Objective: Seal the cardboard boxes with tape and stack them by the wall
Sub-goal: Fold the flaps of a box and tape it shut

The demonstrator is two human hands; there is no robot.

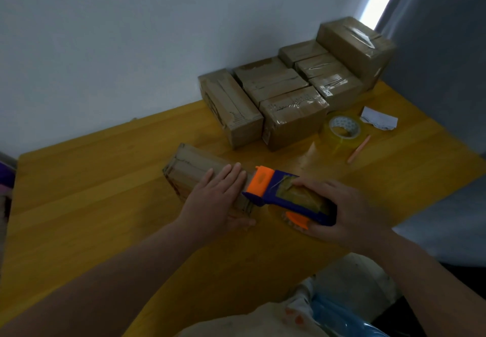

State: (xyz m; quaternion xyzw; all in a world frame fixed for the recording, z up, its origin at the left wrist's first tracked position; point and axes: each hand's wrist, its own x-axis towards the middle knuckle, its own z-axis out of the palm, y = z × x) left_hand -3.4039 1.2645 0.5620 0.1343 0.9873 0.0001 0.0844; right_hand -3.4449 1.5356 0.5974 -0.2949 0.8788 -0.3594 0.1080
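A small cardboard box (192,170) lies on the yellow wooden table (92,192) in front of me. My left hand (218,199) presses flat on its near end, fingers straight. My right hand (342,210) grips a blue and orange tape dispenser (284,194); its orange front end touches the box's right end beside my left fingers. Several taped cardboard boxes (286,99) stand stacked against the white wall (131,47) at the back right.
A spare roll of clear tape (342,131) lies right of the stacked boxes, with a pink stick (359,148) and a crumpled white paper (380,122) near it. A grey curtain (447,60) hangs at the right. Bags (342,297) sit below the table's near edge.
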